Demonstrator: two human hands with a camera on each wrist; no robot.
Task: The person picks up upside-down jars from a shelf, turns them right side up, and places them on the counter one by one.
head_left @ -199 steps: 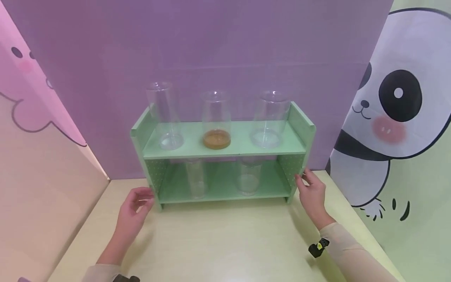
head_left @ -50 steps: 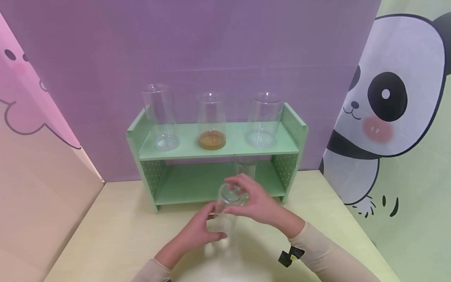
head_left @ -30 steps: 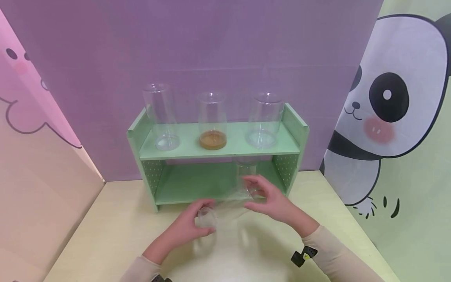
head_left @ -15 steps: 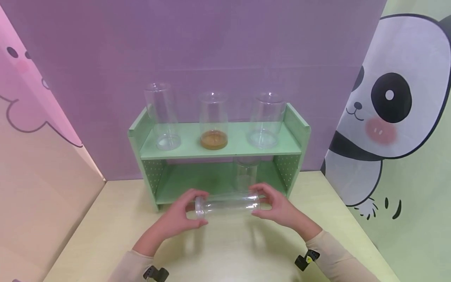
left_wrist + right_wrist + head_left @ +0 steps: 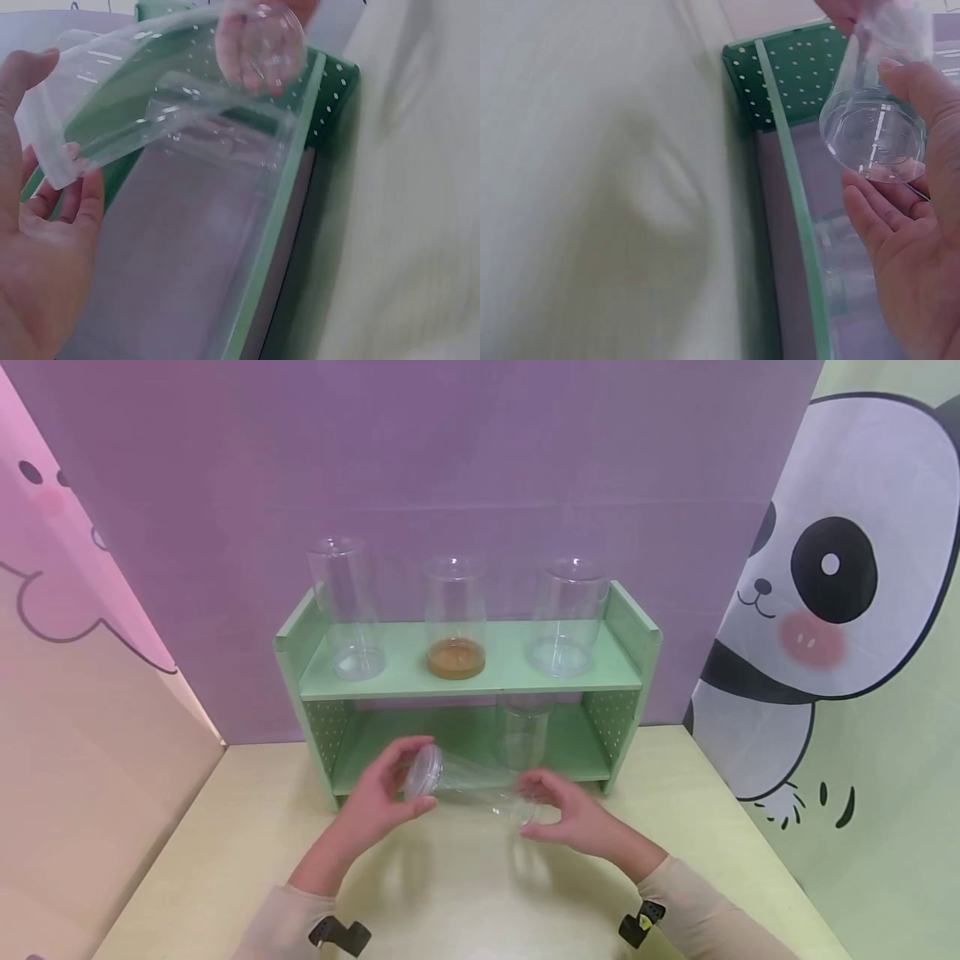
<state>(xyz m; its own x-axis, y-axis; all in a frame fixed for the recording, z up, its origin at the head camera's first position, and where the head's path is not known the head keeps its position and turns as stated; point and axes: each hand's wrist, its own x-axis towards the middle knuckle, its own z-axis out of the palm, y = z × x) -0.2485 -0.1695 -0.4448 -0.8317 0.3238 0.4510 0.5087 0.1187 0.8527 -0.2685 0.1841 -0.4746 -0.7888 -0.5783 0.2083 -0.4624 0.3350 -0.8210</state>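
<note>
A slim, clear cylindrical jar (image 5: 480, 782) is held sideways between both hands in front of the green shelf, tilted with its left end higher. My left hand (image 5: 372, 793) grips the banded, ridged end between thumb and fingers. Around the other end, a smooth round base (image 5: 877, 139), curl the fingers and thumb of my right hand (image 5: 573, 817). The left wrist view shows the see-through jar (image 5: 142, 82) stretching from one hand to the other. Behind, another clear jar (image 5: 525, 735) stands upright on the lower shelf, to the right.
A green two-tier shelf (image 5: 397, 639) stands on the pale table (image 5: 247, 827). Its upper tier bears a tall clear jar (image 5: 348, 602), a jar with an orange-brown bottom (image 5: 456, 658) and a wide clear jar (image 5: 562, 618). A purple wall (image 5: 480, 435) rises behind.
The slim jar came off the lower shelf's left part into both hands. Held near upright 1.7 s ago, it turned sideways; since half a second ago its left end rose and its right end dropped.
</note>
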